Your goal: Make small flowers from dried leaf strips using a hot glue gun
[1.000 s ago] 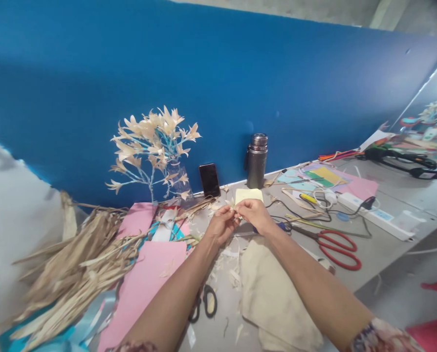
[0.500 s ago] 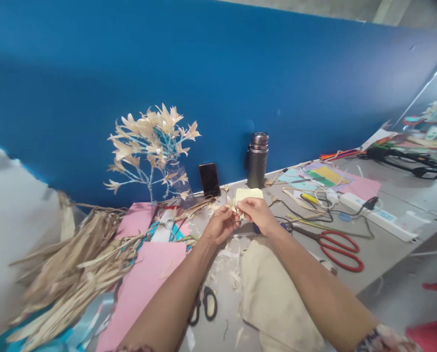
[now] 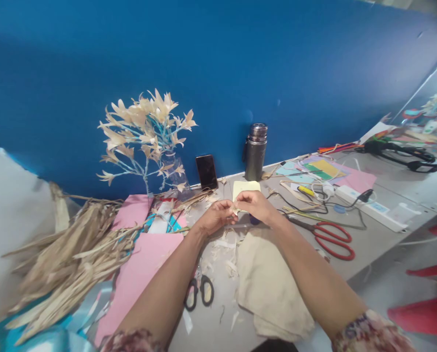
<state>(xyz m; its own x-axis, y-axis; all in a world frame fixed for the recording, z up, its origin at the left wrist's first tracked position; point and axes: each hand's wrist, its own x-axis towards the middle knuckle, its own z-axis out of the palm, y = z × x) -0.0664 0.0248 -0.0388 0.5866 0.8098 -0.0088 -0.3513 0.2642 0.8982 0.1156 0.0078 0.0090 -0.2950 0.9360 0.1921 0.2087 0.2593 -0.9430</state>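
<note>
My left hand [image 3: 214,217] and my right hand [image 3: 254,206] meet over the middle of the grey table [image 3: 380,249]. Both pinch a small pale dried-leaf piece [image 3: 235,209] between fingertips. A pale yellow paper pad [image 3: 245,187] lies just behind the hands. Below my right forearm lies a beige cloth [image 3: 270,286]. Small leaf scraps [image 3: 222,254] are scattered under my hands.
A leaf-flower branch in a glass [image 3: 147,132], a phone [image 3: 206,171] and a metal flask [image 3: 256,152] stand against the blue wall. Dried leaves [image 3: 64,259] and pink paper [image 3: 145,266] lie left. Black scissors [image 3: 199,292] near, red scissors [image 3: 332,237], cables and a power strip [image 3: 372,208] right.
My hands stay pinched together on the leaf piece. The view has tilted a little, so everything sits slightly lower and left in the picture.
</note>
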